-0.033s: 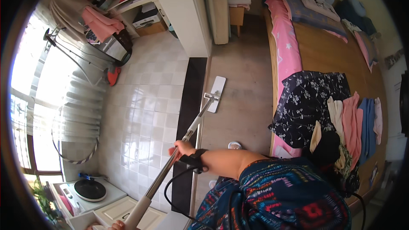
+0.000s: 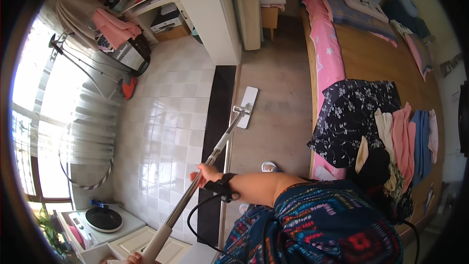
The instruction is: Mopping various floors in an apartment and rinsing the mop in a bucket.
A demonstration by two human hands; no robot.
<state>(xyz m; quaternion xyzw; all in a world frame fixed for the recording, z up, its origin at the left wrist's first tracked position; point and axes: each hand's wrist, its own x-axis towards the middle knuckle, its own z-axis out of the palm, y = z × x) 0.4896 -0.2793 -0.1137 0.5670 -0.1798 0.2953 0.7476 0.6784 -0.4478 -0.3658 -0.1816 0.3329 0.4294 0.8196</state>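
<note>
A flat mop [image 2: 221, 144] slants across the view from lower left to upper middle. Its white rectangular head [image 2: 249, 99] lies on the wood-look floor, just right of the dark threshold strip. My right hand [image 2: 207, 173] is closed around the metal pole about midway, with a black band on the wrist and a cable hanging from it. At the lower left edge my left hand [image 2: 133, 258] grips the thick pale handle end. Only its fingers show; the rest is cut off by the rim.
A bed [image 2: 376, 63] with folded clothes and a black floral cloth [image 2: 354, 117] stands on the right. Glossy tiles [image 2: 166, 117] lie left of the dark threshold [image 2: 217, 102]. A wall end [image 2: 210, 19] rises ahead. A low cabinet [image 2: 161, 247] sits at lower left.
My right hand has shifted very slightly on the pole. The mop head rests in nearly the same place.
</note>
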